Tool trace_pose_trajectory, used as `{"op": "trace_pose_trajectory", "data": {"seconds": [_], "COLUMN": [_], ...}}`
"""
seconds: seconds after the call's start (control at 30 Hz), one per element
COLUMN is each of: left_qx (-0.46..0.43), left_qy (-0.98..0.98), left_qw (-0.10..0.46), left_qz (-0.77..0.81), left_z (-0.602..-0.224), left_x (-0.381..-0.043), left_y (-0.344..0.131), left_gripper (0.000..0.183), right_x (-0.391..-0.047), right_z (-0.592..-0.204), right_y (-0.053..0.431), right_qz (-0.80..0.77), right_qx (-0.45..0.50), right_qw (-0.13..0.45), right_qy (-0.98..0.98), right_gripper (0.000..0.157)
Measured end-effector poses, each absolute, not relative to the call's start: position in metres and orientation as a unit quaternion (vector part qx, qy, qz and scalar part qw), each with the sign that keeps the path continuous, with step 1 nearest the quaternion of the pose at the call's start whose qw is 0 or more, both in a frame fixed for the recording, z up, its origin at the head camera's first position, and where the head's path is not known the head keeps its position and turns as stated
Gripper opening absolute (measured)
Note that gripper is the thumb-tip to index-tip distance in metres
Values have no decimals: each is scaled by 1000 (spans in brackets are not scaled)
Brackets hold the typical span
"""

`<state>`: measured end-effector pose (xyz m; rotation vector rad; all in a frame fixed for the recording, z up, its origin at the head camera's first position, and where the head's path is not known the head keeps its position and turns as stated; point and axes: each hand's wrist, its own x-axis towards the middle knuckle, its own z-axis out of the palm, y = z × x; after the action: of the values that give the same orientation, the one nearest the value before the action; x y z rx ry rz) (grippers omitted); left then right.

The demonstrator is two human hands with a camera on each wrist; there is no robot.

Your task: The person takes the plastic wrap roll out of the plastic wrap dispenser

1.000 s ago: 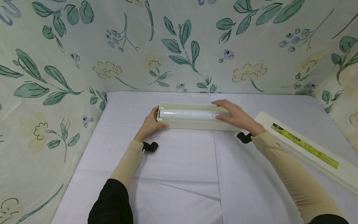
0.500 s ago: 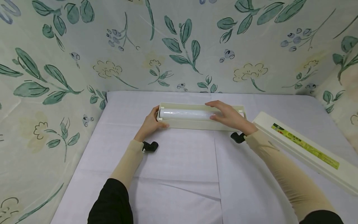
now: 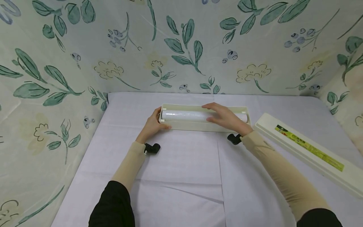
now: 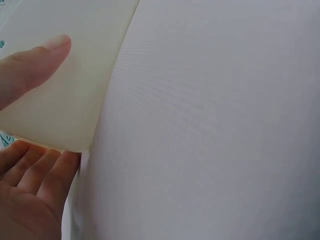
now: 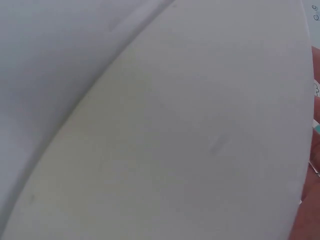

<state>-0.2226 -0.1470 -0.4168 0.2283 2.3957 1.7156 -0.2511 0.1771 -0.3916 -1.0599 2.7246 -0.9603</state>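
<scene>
a: how are the hands?
b: the left hand grips the left end of the box. the right hand is spread above the roll inside; i can't tell if it touches.
a: what's different?
b: the right hand is further left than a second ago, and the roll's right end shows.
a: any writing?
b: the lid, off to the right, has a yellow-green label, too small to read.
</scene>
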Motion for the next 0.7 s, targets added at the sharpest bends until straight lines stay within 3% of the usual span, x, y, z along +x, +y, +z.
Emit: {"op": "trace_pose_trajectory", "data": {"seconds": [0.7], "left_qx": [77], "left_qy": [811], "left_qw": [75], "left_qz": [575], "left_z": [-454], "left_x": [-243], "left_y": [-155], "left_gripper": [104], "right_x": [-260], "right_z": [-396], "right_y": [151], "right_qz": [-298], "right_qx": [-344], "right_qw": [58], "right_qy": [889], "right_gripper": [51]}}
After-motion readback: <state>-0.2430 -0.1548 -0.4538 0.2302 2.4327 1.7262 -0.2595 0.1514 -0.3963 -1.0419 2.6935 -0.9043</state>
